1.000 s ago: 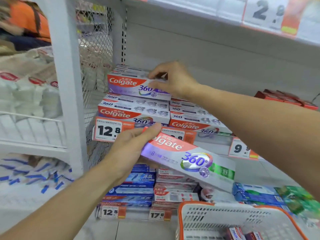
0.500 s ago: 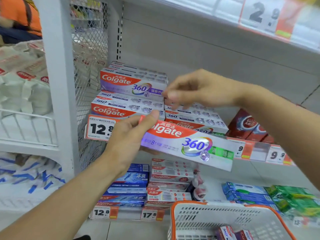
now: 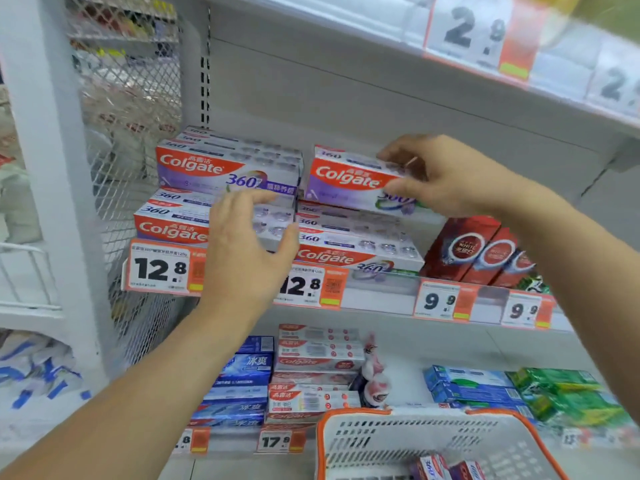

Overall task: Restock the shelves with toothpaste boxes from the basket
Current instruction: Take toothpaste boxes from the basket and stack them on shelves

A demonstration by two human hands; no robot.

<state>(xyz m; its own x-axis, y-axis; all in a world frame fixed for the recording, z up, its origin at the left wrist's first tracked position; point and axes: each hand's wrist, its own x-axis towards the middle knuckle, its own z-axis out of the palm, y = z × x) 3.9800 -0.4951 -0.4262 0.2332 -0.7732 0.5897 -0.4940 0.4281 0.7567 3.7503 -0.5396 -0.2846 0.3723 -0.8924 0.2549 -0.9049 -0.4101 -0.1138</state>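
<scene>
White shelving fills my view, with a mesh side panel (image 3: 138, 109) at the left end and orange price tags (image 3: 162, 268) along the shelf's front edge (image 3: 377, 296). Toward the left corner sits the left stack (image 3: 221, 188) of Colgate boxes. My left hand (image 3: 242, 251) hovers in front of it, fingers spread and holding nothing. Right of that, my right hand (image 3: 446, 174) pinches the toothpaste box (image 3: 349, 181) by its right end, thumb on the front face and fingers on top, setting it on the right stack (image 3: 353, 244). To do this well, I should bring its front face flush with the boxes below and its left end snug against the left stack, using the free hand to square it. Red boxes (image 3: 474, 251) stand just beside on the right. Below, near the bottom edge, the basket (image 3: 429, 441) holds more boxes.
</scene>
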